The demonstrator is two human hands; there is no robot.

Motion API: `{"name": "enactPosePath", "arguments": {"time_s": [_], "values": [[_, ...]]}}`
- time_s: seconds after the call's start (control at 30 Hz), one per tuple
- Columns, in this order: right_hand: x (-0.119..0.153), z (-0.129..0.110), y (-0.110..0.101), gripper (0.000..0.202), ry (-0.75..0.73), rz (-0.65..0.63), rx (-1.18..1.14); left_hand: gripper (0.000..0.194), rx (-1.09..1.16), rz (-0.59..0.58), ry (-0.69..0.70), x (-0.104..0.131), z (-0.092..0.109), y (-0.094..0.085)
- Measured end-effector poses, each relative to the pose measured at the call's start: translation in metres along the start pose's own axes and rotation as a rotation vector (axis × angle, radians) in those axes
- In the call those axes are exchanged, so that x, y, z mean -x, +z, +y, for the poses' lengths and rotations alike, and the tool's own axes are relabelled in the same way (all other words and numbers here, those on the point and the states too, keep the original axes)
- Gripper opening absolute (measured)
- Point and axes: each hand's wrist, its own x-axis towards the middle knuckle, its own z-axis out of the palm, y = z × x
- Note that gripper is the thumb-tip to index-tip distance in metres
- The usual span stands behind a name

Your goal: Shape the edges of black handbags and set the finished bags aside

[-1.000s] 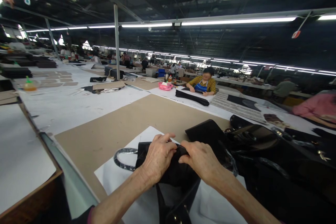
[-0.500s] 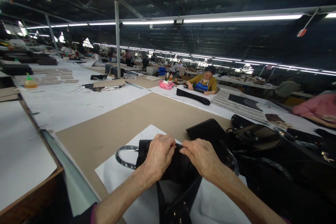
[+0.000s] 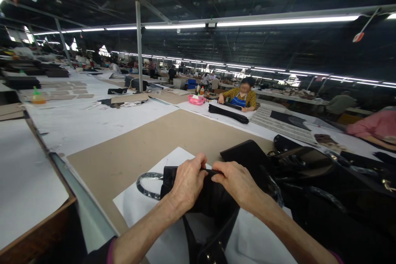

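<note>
A black bag (image 3: pixel 213 202) with gold-coloured fittings lies open over white paper (image 3: pixel 130 198) in front of me. My left hand (image 3: pixel 190 177) pinches the bag's upper edge with thumb and fingers. Close beside it on the right, my right hand (image 3: pixel 233 179) grips the same edge, a small gap between the two. A looped handle (image 3: pixel 149 185) in clear wrapping sticks out to the left of the bag. Part of the bag is hidden under my hands.
Black bags (image 3: pixel 328 189) are heaped at the right, near a black panel (image 3: pixel 244 154). Brown paper (image 3: pixel 139 140) covers the table beyond. Across it sits a person (image 3: pixel 239 97) beside black strips (image 3: pixel 228 114) and a pink basket (image 3: pixel 196 99). A bottle (image 3: pixel 37 97) stands far left.
My left fingers have lifted slightly and shifted on the bag's edge. My right hand keeps its hold, nearly in place. The bag has barely moved.
</note>
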Motion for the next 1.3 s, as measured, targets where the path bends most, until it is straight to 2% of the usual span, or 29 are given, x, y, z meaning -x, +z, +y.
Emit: {"name": "enactPosePath", "arguments": {"time_s": [0.17,0.27,0.33,0.43,0.57,0.7,0.93,1.1,1.2,1.3], "values": [[-0.003,0.003,-0.001,0.02,-0.046,-0.041,-0.106,0.021,-0.02,-0.065,-0.046,-0.005,0.006,-0.012],[0.0,0.004,0.0,0.024,-0.053,-0.018,-0.103,0.01,-0.139,-0.173,-0.077,-0.008,0.002,-0.03],[0.001,0.004,-0.001,0.025,-0.045,-0.008,-0.112,0.01,-0.144,-0.259,-0.108,-0.01,-0.006,-0.042],[0.0,0.003,-0.003,0.026,-0.022,-0.044,-0.163,0.015,0.038,-0.393,-0.149,-0.014,-0.022,-0.055],[-0.003,0.006,-0.007,0.026,-0.017,-0.128,-0.29,0.021,0.281,-0.515,-0.191,-0.017,-0.036,-0.058],[-0.006,0.009,-0.007,0.022,-0.059,-0.198,-0.391,0.02,0.386,-0.528,-0.228,-0.016,-0.038,-0.057],[-0.016,0.007,-0.005,0.026,-0.077,-0.246,-0.447,0.024,0.486,-0.548,-0.276,-0.013,-0.038,-0.06],[-0.02,0.007,-0.007,0.027,-0.041,-0.327,-0.474,0.028,0.483,-0.517,-0.21,-0.014,-0.041,-0.057],[-0.018,0.001,-0.008,0.027,-0.032,-0.283,-0.351,0.03,0.44,-0.513,-0.195,-0.015,-0.041,-0.056],[-0.013,-0.007,-0.008,0.028,-0.061,-0.15,-0.155,0.03,0.361,-0.504,-0.173,-0.014,-0.039,-0.057]]}}
